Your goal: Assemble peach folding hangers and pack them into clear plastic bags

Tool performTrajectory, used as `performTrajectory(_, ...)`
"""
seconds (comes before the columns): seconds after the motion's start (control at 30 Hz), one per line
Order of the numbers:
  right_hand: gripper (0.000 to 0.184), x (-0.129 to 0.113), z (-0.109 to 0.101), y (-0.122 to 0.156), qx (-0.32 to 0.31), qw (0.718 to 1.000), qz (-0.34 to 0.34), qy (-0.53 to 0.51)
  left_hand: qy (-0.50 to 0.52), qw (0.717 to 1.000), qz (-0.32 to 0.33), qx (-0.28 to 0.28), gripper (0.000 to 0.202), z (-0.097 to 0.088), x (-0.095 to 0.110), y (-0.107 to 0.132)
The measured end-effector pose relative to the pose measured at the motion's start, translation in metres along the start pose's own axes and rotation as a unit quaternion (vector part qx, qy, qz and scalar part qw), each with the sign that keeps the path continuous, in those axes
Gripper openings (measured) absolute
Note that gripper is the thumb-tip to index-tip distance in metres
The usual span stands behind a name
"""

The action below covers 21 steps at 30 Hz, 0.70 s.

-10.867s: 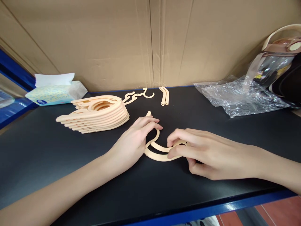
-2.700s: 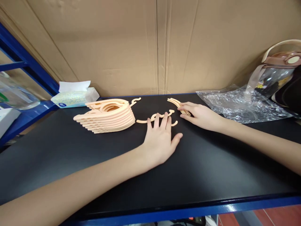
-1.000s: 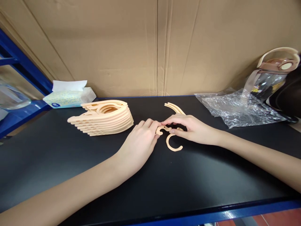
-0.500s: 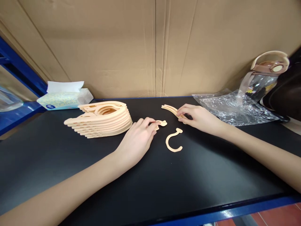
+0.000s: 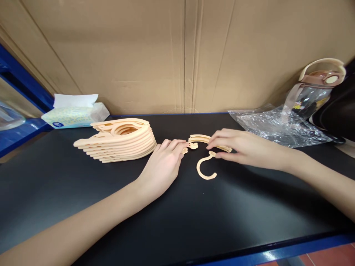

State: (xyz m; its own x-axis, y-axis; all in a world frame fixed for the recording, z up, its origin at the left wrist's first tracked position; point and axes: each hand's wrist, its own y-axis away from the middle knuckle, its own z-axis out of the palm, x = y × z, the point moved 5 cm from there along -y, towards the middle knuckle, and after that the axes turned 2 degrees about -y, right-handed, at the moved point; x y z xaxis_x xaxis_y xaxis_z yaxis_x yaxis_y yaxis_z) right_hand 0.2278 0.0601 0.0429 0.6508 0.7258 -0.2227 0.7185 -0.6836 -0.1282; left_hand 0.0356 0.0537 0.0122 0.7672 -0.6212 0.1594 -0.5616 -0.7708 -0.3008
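My left hand (image 5: 163, 166) rests on the black table (image 5: 83, 192), its fingers curled and their tips pressing a small peach plastic piece (image 5: 191, 145). My right hand (image 5: 244, 149) pinches a curved peach arm piece (image 5: 203, 139) and holds it just above the table, next to that small piece. A loose peach hook (image 5: 205, 168) lies flat between both hands, close under my right fingers. To the left sits a stack of several assembled peach hangers (image 5: 119, 139).
A tissue box (image 5: 73, 112) stands at the back left by a blue shelf frame (image 5: 16, 85). Crumpled clear plastic bags (image 5: 277, 125) and a water bottle (image 5: 316, 88) are at the back right. Cardboard (image 5: 177, 51) walls the back.
My right hand has drawn the curved arm pieces from the back of the table toward the small piece under my left fingertips. My left hand and the hook have stayed put.
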Motion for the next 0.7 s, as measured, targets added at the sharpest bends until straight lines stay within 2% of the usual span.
performTrajectory(0.17,0.026,-0.014,0.011,0.0,0.011,0.998,-0.044,0.032,0.007,1.0,-0.009,0.004,0.036,0.001,-0.002,0.0)
performTrajectory(0.3,0.021,-0.015,0.015,-0.001,0.009,0.999,-0.035,0.026,0.022,0.999,-0.028,0.013,0.036,0.0,-0.002,0.0)
performTrajectory(0.4,0.013,-0.017,0.013,-0.002,0.03,0.999,-0.02,0.026,0.031,0.999,-0.017,0.018,0.035,-0.001,0.0,0.0)
performTrajectory(0.53,0.012,-0.011,0.008,-0.004,0.071,0.991,0.051,-0.097,0.04,0.999,0.013,0.011,0.035,-0.003,0.004,0.001)
performTrajectory(0.63,0.017,0.001,0.008,-0.005,0.082,0.959,0.117,-0.245,0.041,0.999,0.034,0.005,0.034,-0.003,0.009,0.002)
performTrajectory(0.7,0.019,0.007,0.008,-0.005,0.085,0.932,0.134,-0.326,0.039,0.998,0.049,0.002,0.034,-0.003,0.013,0.003)
